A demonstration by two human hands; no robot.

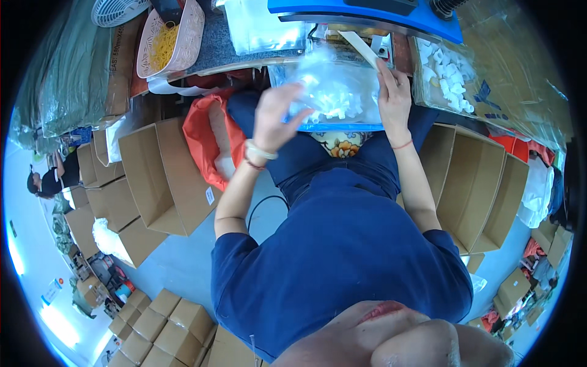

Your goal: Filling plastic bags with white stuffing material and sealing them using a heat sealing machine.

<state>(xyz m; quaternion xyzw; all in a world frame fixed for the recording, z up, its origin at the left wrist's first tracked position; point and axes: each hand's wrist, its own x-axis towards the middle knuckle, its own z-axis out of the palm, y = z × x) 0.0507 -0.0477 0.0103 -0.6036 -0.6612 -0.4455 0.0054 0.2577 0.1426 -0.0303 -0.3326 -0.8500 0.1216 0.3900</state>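
Note:
My left hand [275,119], smeared by motion, is raised with its thumb and fingers apart and nothing visible between them. Beside it is a blurred clear plastic bag [318,64]; I cannot tell what holds it up. A blue-edged tray [342,128] rests at my lap with small white plastic pieces [333,107] in it, under clear film or glare. Over the tray's right side, my right hand [394,101] has its fingers closed at the lower end of a flat pale strip [359,49], whose other end slants up and left toward the blue machine.
The blue machine [367,15] stands at the far edge, with clear bags [263,27] to its left. A pink basket [191,37] holds yellow rubber bands. More white pieces lie in a box [446,73] at right. A red bag [208,137] and open cartons [168,177] flank me.

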